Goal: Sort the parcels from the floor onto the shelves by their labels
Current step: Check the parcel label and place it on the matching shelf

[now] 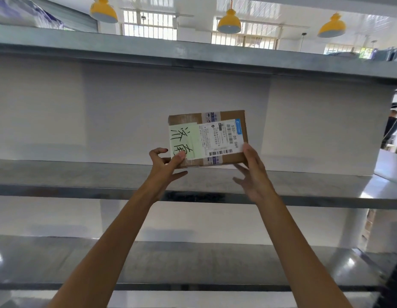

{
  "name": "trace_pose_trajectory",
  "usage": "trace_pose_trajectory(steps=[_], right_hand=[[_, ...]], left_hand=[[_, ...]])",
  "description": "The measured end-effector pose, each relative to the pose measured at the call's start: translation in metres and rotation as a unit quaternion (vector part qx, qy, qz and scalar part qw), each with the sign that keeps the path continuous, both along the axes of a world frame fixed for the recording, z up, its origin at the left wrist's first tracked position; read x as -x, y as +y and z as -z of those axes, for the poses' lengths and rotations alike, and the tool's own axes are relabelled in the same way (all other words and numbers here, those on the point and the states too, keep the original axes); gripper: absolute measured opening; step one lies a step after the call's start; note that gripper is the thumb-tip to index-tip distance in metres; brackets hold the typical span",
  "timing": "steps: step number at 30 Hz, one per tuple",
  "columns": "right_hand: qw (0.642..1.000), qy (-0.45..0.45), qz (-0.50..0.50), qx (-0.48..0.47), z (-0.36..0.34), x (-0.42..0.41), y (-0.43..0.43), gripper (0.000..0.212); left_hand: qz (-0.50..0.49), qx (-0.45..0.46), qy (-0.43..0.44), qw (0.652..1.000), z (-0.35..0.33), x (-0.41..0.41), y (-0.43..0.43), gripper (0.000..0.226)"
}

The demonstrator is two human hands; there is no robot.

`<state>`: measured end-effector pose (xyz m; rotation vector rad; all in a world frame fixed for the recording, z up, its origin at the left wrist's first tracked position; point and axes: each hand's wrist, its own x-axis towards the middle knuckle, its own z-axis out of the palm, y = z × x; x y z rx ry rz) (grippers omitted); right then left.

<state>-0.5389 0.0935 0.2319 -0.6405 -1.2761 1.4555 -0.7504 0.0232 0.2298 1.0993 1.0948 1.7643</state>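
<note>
A small brown cardboard parcel (pixel 224 115) stands upright on its long edge on the middle metal shelf (pixel 82 176), leaning toward the white back panel. It carries a pale green note with handwritten black characters and a white printed shipping label with barcodes. My left hand (pixel 165 163) pinches the parcel's lower left corner, thumb on the green note. My right hand (pixel 253 172) holds the lower right corner, thumb along the right edge and fingers spread under it.
An upper shelf (pixel 193 56) runs above and a lower shelf (pixel 193 263) below, all grey metal. A blue-and-white wrapped bundle (pixel 22 12) lies on the top shelf at left. A person (pixel 394 125) stands beyond the rack's right end. Yellow lamps hang overhead.
</note>
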Motion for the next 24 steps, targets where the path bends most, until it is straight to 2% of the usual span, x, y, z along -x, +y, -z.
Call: trace_pose_trajectory(steps=[2, 5, 7, 10, 12, 15, 17, 19, 21, 24], right_hand=[[0.997, 0.018, -0.040, 0.064, 0.015, 0.009, -0.007, 0.088], [0.989, 0.108, -0.034, 0.096, 0.025, 0.024, -0.010, 0.067], [0.988, 0.130, 0.002, 0.088, 0.022, 0.026, -0.010, 0.061], [0.995, 0.087, 0.017, 0.051, 0.020, 0.018, -0.006, 0.062], [0.998, 0.042, 0.037, 0.027, 0.016, 0.012, -0.003, 0.069], [0.999, -0.006, 0.045, -0.013, 0.008, 0.012, -0.006, 0.080], [0.998, -0.021, 0.048, -0.032, 0.003, 0.015, -0.008, 0.065], [0.997, -0.020, 0.058, -0.042, -0.002, 0.019, -0.011, 0.054], [0.997, -0.008, 0.068, -0.043, -0.004, 0.023, -0.015, 0.050], [0.997, -0.015, 0.064, -0.045, -0.008, 0.033, -0.023, 0.047]], left_hand=[[-0.011, 0.002, 0.008, 1.000, 0.003, -0.008, 0.001, 0.050], [0.005, 0.041, 0.047, 0.998, 0.010, -0.023, 0.003, 0.065], [0.021, 0.065, 0.075, 0.995, 0.016, -0.026, 0.004, 0.088], [0.011, 0.063, 0.148, 0.987, 0.017, -0.018, 0.003, 0.122], [-0.012, 0.032, 0.199, 0.979, 0.013, -0.011, 0.000, 0.130], [-0.022, 0.008, 0.280, 0.960, 0.009, -0.008, -0.004, 0.110], [0.016, 0.012, 0.299, 0.954, 0.010, -0.011, -0.006, 0.084], [0.058, 0.011, 0.271, 0.961, 0.011, -0.017, -0.008, 0.061], [0.079, -0.005, 0.221, 0.972, 0.013, -0.023, -0.009, 0.058], [0.050, -0.025, 0.204, 0.977, 0.013, -0.030, -0.012, 0.048]])
